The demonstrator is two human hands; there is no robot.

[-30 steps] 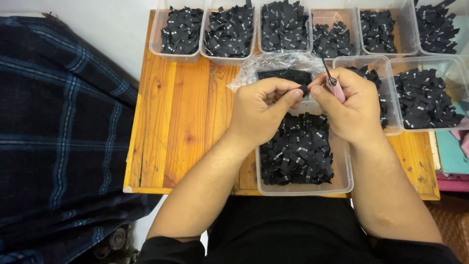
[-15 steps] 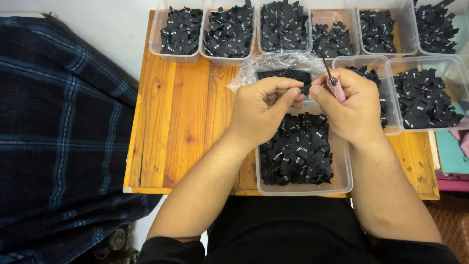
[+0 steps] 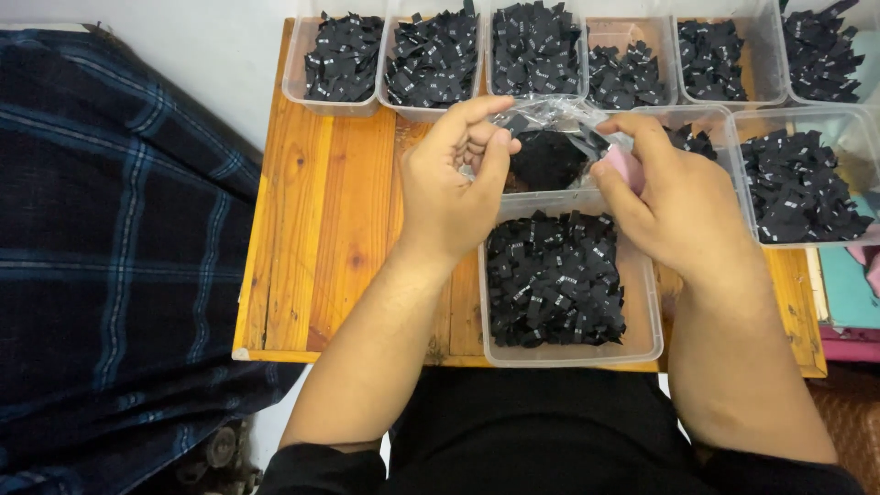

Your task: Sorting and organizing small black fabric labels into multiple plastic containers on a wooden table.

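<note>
Nearest, the clear plastic tub of small black fabric labels [image 3: 557, 284] sits at the bench's front edge, as before. Above it, both hands have parted and moved up toward the crinkled clear plastic bag of black labels [image 3: 550, 147]: the left hand [image 3: 449, 188] now has its fingers spread loosely at the bag's mouth, holding nothing I can make out, while the right hand [image 3: 678, 197] grips a small pink tool [image 3: 626, 165]. The slatted orange wooden bench [image 3: 321, 211] carries a far row of label-filled tubs [image 3: 431, 60]. A dark blue plaid cloth [image 3: 110, 247] lies left.
</note>
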